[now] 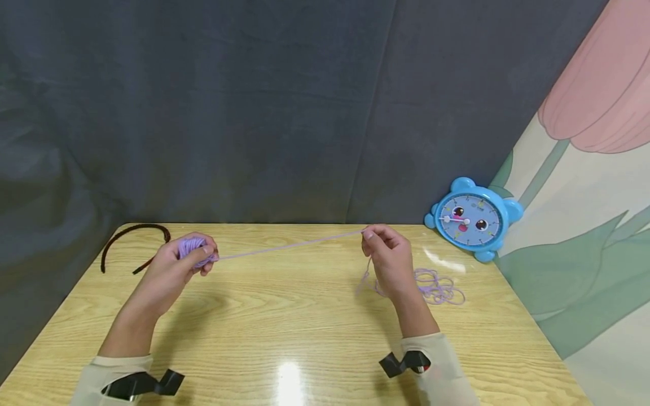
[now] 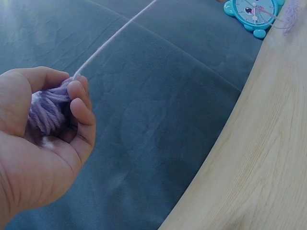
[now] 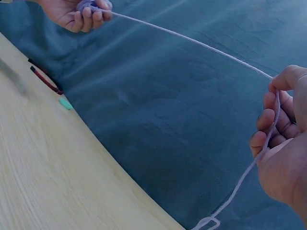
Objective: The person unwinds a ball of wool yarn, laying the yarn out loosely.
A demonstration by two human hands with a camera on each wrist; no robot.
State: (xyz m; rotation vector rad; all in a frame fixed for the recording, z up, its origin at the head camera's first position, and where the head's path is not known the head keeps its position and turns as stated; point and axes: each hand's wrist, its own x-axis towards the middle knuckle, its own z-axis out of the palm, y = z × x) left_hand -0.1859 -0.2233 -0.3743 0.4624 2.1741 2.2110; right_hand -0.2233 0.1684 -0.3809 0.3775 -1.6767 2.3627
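Note:
A ball of purple yarn [image 2: 48,112] sits in my left hand [image 1: 172,270], whose thumb and curled fingers grip it. From the ball a straight strand [image 1: 289,246] runs across to my right hand [image 1: 391,256], which pinches it between thumb and forefinger. In the right wrist view the strand's tail [image 3: 240,184] passes down over the palm and hangs below the hand, with a small loop low down. Behind my right wrist, loose coils of the same yarn [image 1: 439,287] lie on the table. Both hands are held above the tabletop.
A blue bear-shaped clock [image 1: 469,220] leans at the table's back right corner. At the back left lies a dark curved band [image 1: 137,226], with a small green item [image 3: 65,104] near it in the right wrist view. A dark curtain [image 1: 244,113] hangs behind the wooden table [image 1: 284,316].

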